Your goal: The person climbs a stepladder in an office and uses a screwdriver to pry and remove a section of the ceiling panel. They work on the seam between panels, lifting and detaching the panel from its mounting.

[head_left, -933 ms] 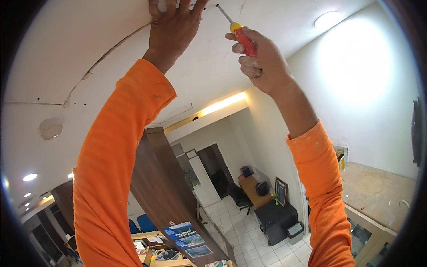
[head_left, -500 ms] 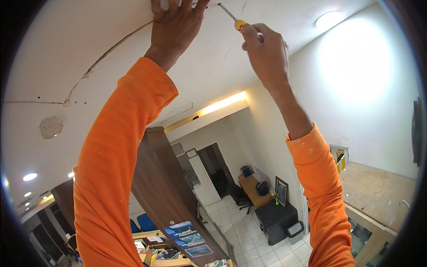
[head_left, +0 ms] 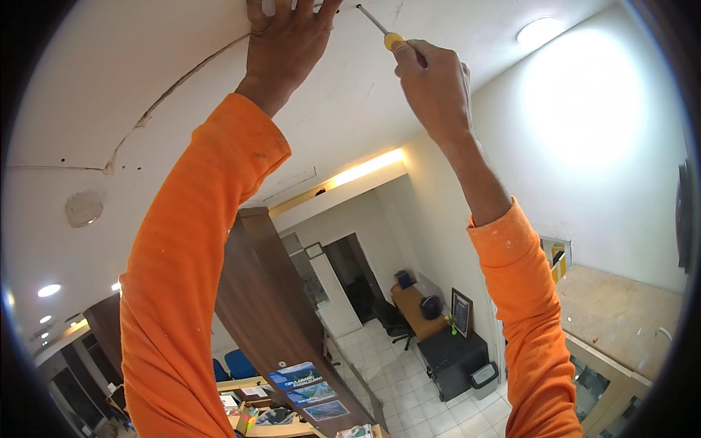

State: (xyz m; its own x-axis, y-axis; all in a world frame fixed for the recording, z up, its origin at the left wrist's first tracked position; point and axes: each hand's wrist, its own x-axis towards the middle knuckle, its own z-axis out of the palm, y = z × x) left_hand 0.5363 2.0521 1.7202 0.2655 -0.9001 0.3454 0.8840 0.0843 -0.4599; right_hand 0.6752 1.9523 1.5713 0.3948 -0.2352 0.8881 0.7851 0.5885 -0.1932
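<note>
Your right hand point(head_left: 436, 87) is closed around a screwdriver point(head_left: 380, 26), its shaft slanting up to a dark spot point(head_left: 358, 6) on the white ceiling point(head_left: 350, 124); your fist hides most of the handle, and whether the spot is screw or hole cannot be told; your left hand point(head_left: 288, 55) is spread at the ceiling, fingertips cut off by the upper edge; below, blue posters point(head_left: 308, 390) carry pale lettering; a framed board's point(head_left: 461, 314) writing is too small to read.
</note>
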